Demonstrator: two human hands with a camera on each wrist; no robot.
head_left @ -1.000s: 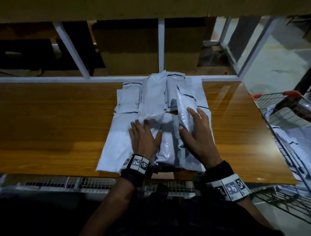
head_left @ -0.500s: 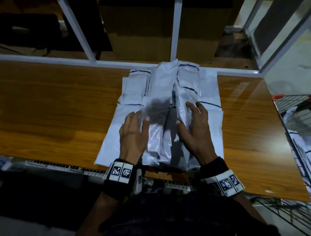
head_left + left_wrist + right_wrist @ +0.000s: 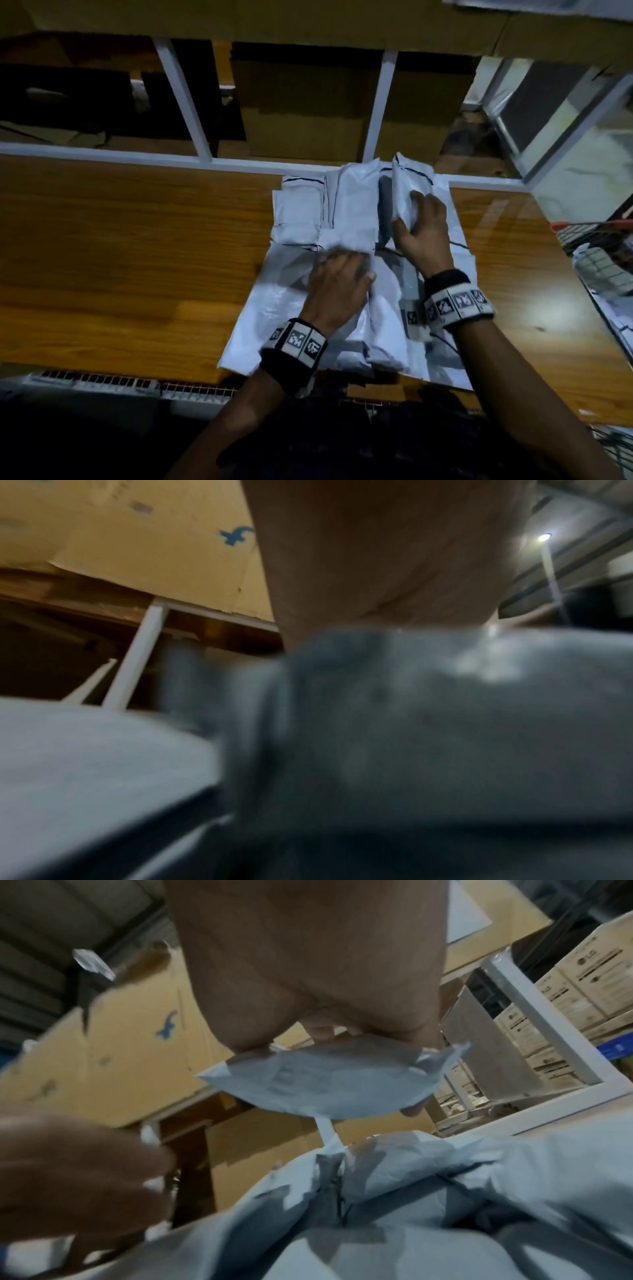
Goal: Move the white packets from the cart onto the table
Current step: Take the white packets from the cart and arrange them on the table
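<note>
Here the right hand [image 3: 423, 228] grips one white packet [image 3: 407, 192], raised above the pile of packets [image 3: 346, 219]; the left hand [image 3: 337, 286] presses flat on them. Wooden desk [image 3: 120, 260] beneath, cardboard boxes [image 3: 305, 109] at twelve o'clock, wire cart [image 3: 603, 260] at three.

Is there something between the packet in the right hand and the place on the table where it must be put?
Only other packets. The right hand grips one white packet raised above the pile of packets that covers this part of the table. Bare wood lies open to the left and right of the pile.
</note>
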